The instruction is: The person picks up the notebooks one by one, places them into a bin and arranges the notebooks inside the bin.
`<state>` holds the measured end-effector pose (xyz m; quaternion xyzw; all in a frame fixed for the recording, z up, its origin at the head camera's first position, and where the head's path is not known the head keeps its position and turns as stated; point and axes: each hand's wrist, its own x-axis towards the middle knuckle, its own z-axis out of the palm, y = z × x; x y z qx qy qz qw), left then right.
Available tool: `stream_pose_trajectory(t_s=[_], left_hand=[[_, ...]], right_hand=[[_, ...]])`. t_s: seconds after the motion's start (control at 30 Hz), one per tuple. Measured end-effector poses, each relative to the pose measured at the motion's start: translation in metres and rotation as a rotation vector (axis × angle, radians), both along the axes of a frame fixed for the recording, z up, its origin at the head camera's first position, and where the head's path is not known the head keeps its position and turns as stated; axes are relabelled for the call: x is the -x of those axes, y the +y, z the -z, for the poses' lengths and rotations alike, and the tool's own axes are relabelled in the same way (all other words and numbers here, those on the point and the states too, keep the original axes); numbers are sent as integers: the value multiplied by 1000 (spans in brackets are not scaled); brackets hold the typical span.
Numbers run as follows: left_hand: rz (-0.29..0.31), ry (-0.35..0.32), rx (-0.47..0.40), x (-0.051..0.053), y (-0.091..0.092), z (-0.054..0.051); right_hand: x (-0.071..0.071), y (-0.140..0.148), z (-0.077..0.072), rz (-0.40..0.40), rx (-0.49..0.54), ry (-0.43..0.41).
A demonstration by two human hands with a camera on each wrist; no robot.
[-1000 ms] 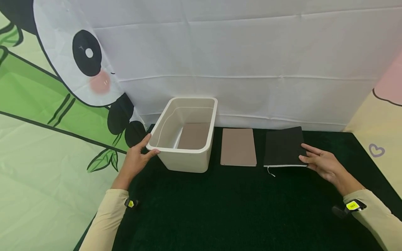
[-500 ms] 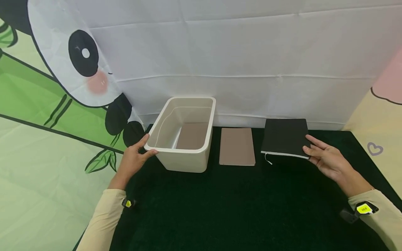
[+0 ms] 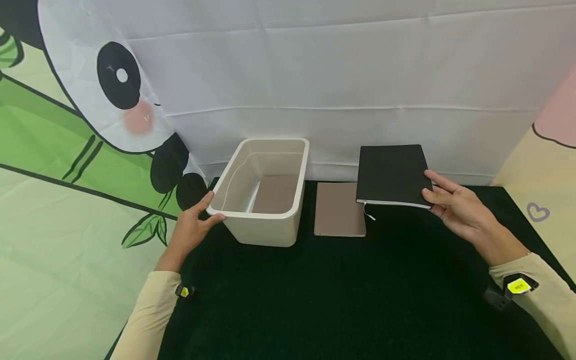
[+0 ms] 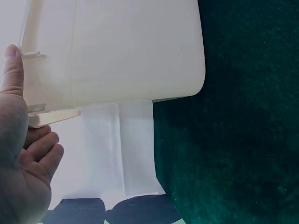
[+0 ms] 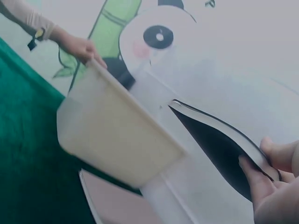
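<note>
- Pinching the black notebook by its right edge, the right hand has its thumb on the upper cover and fingers underneath; the grasp is plain in both the head and right wrist views.
- The black notebook is up off the table, lying slightly tilted in the air; its white page edge faces the person, and a pale ribbon dangles from its near left corner.
- From the head camera, its left part overlaps the far right corner of a pinkish-brown notebook, which lies flat on the dark green cloth.
- The left hand holds the near left corner of the cream bin, thumb on the front side of the rim and a finger along the left side; its other fingers curl loosely in the left wrist view.
- The bin stands upright, just left of the pinkish-brown notebook, with a flat brownish piece on its floor; whether that is another notebook, I cannot tell.
- Behind the table hangs a white backdrop with a printed panda at the left.
</note>
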<state>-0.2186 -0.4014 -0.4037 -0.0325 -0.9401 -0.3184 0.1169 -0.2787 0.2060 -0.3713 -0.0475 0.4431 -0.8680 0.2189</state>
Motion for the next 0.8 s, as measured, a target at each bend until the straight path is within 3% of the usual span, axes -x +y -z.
stream_pose_trajectory(t_s=[0.17,0.5,0.8], left_hand=[[-4,-11,3,0,0,0],[-18,-20,8,1,1,-4],[-18,-27,11,-1,1,-1]], right_hand=[[1,-27,-16,-1,76,5],[5,-84,-44,76,8,12],[14,-135,-51,100,-50,21]])
